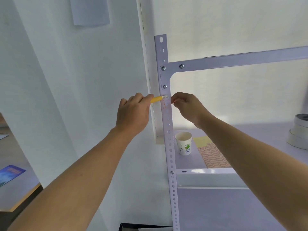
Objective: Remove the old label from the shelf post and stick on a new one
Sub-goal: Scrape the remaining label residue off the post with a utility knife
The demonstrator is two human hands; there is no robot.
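The white perforated shelf post (168, 130) rises up the middle of the view. A patch of torn label remains (165, 103) with reddish flecks sticks to it below the lowest corner bolt. My left hand (133, 114) grips a yellow-handled knife (156, 99), and its blade tip lies on the post at the top of the remains. My right hand (187, 106) is at the post's right edge, fingers curled and pinched at the same height; what they pinch is too small to tell. A sheet of new labels (213, 155), orange-printed on yellow backing, lies on the shelf.
A paper cup (183, 145) stands on the shelf board (258, 130) just right of the post. Rolls of tape (300, 132) are stacked at the far right. The upper shelf rail (233, 61) crosses above my hands. A wall is at the left, with a table (16, 189) low left.
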